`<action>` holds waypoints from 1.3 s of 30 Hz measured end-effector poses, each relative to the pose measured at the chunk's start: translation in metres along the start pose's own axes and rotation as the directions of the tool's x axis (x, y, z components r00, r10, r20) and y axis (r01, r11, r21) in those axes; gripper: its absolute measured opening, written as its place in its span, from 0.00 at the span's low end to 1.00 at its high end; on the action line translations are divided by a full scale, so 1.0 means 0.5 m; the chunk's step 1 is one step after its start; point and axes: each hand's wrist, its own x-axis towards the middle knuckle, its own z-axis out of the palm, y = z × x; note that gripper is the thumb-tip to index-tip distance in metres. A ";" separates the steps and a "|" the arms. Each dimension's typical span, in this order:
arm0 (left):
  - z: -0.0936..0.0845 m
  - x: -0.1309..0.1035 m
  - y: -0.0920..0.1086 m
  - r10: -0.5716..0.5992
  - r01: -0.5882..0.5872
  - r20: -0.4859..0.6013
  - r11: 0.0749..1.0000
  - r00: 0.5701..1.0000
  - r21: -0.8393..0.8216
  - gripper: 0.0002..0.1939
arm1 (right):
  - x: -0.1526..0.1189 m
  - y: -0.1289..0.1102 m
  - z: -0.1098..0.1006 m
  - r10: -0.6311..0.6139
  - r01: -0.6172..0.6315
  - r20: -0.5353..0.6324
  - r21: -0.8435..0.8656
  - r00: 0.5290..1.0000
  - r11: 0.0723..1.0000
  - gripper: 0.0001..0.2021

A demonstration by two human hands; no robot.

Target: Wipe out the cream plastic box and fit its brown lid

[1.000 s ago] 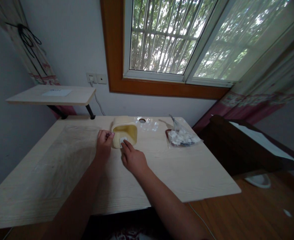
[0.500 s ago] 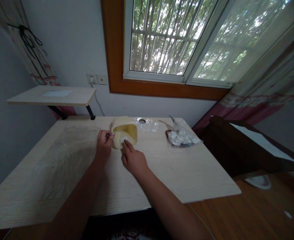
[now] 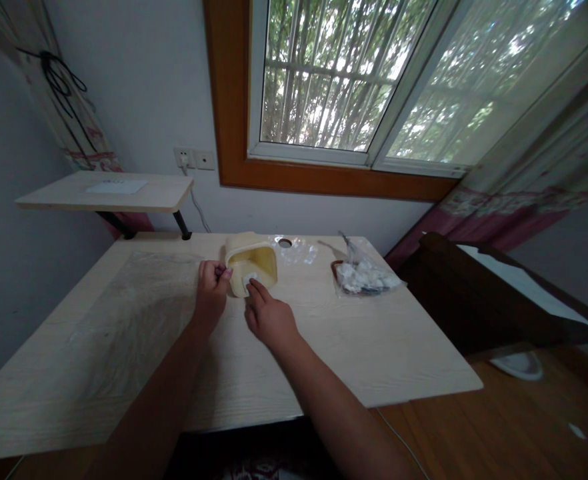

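A pale yellow, rounded plastic container (image 3: pixel 269 257) lies tipped on the table, its opening turned toward me. My left hand (image 3: pixel 211 290) pinches the container's left rim between thumb and curled fingers. Against the lower inside wall rests a small white pad (image 3: pixel 250 278), partly covered by the fingertips of my right hand (image 3: pixel 271 317). The right index and middle fingers press on that pad, while the other fingers are curled under. What the pad is made of cannot be made out.
A clear plastic bag of white fluffy pieces (image 3: pixel 367 275) lies at the table's right, by a reddish-brown rim. Thin clear plastic film (image 3: pixel 129 320) covers the left side. A raised shelf (image 3: pixel 164 193) stands at the back left, and a round cable hole (image 3: pixel 285 243) opens behind.
The container and both hands have shifted very slightly to the right in view. My right fingers stay on the white pad, and my left hand keeps its hold on the rim.
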 end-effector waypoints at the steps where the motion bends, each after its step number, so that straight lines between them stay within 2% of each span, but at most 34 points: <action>1: 0.000 0.000 0.000 0.003 -0.003 -0.004 1.000 1.000 0.000 0.05 | 0.001 0.004 0.000 0.031 -0.031 0.000 -0.011 1.000 0.999 0.29; 6: 0.001 -0.001 0.001 0.011 -0.011 0.012 1.000 1.000 0.004 0.04 | 0.005 0.015 0.004 0.125 -0.126 -0.020 -0.036 0.992 0.991 0.29; 9: 0.004 -0.003 0.005 -0.030 0.031 0.028 0.999 0.999 -0.020 0.05 | 0.004 0.011 0.008 0.098 -0.098 -0.016 -0.024 0.995 0.995 0.29; 16: 0.011 -0.008 0.012 -0.119 0.122 0.040 0.987 0.992 -0.101 0.07 | -0.001 -0.009 0.006 -0.068 0.067 0.014 0.042 0.998 0.997 0.30; 19: 0.010 -0.007 0.009 -0.122 0.125 0.043 0.987 0.992 -0.102 0.07 | 0.000 -0.006 0.003 -0.047 0.047 0.015 0.032 0.999 0.998 0.30; 26: 0.010 -0.009 -0.004 -0.095 0.099 0.064 0.992 0.993 -0.072 0.08 | 0.006 0.017 0.010 0.100 -0.101 -0.023 -0.027 0.995 0.995 0.29; 29: 0.011 -0.010 -0.005 -0.098 0.102 0.066 0.992 0.993 -0.073 0.08 | 0.005 0.013 0.011 0.075 -0.075 -0.019 0.000 0.997 0.997 0.29; 34: 0.013 -0.010 -0.004 -0.126 0.132 0.059 0.985 0.990 -0.113 0.09 | 0.000 -0.004 0.007 -0.058 0.056 0.014 0.072 0.998 0.996 0.30; 39: 0.010 -0.011 0.003 -0.143 0.149 0.058 0.981 0.988 -0.123 0.09 | 0.001 0.006 0.006 -0.010 0.010 -0.004 0.028 1.000 1.000 0.29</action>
